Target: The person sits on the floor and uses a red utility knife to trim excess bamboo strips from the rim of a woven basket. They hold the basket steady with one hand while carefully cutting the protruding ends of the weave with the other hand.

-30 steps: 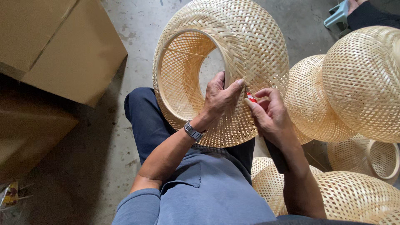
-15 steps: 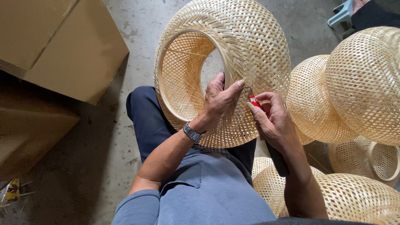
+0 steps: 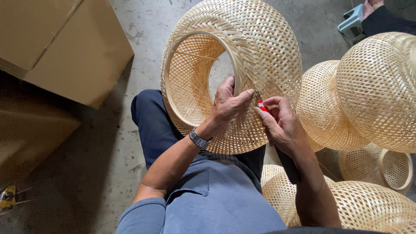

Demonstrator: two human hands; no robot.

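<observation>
A large round woven bamboo shade (image 3: 268, 47) rests on my lap, its open ring facing up and left. My left hand (image 3: 227, 106) grips the shade's rim, thumb inside the ring and fingers across the weave; a metal watch is on that wrist. My right hand (image 3: 284, 125) is closed around a small red-handled tool (image 3: 261, 105), whose tip touches the weave just beside my left fingertips.
Several more woven bamboo shades (image 3: 372, 91) are stacked at my right, and others lie by my right knee (image 3: 368, 208). Brown cardboard boxes (image 3: 65, 47) stand on the concrete floor at the left. Another person's sleeve and a blue stool (image 3: 353, 19) are at the top right.
The shade has turned slightly in my lap. My right hand with the red tool has shifted a little lower along the weave; the left hand keeps its grip on the rim.
</observation>
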